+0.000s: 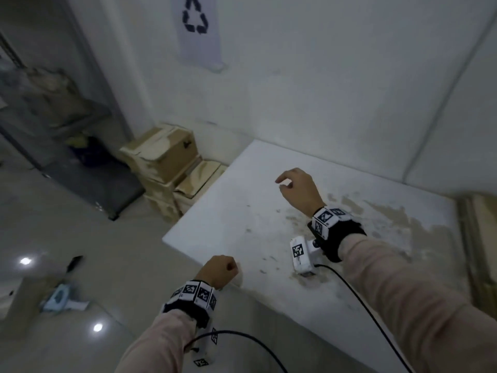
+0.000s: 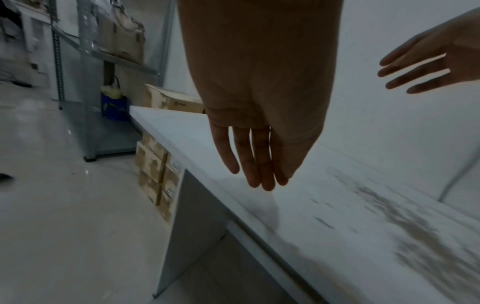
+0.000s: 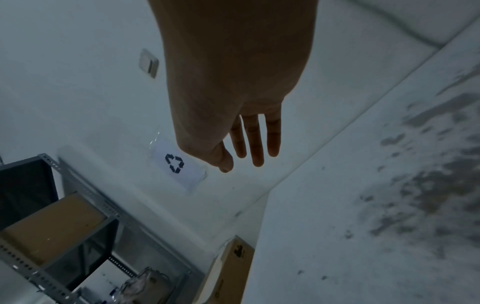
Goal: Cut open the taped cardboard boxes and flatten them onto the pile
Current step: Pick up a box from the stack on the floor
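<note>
Taped cardboard boxes (image 1: 164,157) are stacked on the floor against the wall, just left of the white table (image 1: 236,211). They also show beside the table in the left wrist view (image 2: 155,164) and the right wrist view (image 3: 231,265). My left hand (image 1: 223,269) hangs over the table's front left edge; its fingers (image 2: 259,174) point straight down and hold nothing. My right hand (image 1: 291,185) hovers above the middle of the table, its fingers (image 3: 255,148) relaxed and empty. No cutter is in either hand.
A grey metal shelf (image 1: 53,117) with bags stands at the far left. A recycling sign (image 1: 197,20) hangs on the wall above the boxes. A blue and white object (image 1: 61,300) lies on the floor at the lower left. Cardboard (image 1: 481,251) leans at the table's right end.
</note>
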Available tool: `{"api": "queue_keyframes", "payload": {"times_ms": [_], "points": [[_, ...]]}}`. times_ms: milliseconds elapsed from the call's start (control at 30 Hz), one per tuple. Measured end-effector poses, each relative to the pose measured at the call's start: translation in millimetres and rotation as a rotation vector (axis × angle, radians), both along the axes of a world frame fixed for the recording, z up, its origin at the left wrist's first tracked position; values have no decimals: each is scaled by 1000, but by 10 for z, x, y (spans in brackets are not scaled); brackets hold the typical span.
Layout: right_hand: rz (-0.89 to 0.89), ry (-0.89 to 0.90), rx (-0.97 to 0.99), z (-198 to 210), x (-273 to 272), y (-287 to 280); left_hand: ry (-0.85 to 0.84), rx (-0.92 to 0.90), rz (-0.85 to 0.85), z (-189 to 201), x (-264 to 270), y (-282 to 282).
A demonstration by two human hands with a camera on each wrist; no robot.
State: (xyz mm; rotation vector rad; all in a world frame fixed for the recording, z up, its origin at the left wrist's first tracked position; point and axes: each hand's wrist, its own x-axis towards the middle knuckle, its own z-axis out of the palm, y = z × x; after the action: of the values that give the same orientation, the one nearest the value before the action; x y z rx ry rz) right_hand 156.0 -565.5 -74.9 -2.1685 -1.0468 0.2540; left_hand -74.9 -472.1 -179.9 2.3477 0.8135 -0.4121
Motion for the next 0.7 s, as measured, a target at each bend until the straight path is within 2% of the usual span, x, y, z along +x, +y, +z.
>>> {"api": "queue_keyframes", "payload": {"times_ms": [167,333,467,700], "points": [[51,30,-22,-47,-371,1049,6,-1,83,-25,-527,911],[111,81,2,-110,-575,2003,-35,16,176,-119,-778,1724],[137,91,-33,-242,-567,2744,-41,1,182,-212,-744,2421],[60,121,-91,-433,-255,4066,-16,31,117,-187,-427,3896]]}}
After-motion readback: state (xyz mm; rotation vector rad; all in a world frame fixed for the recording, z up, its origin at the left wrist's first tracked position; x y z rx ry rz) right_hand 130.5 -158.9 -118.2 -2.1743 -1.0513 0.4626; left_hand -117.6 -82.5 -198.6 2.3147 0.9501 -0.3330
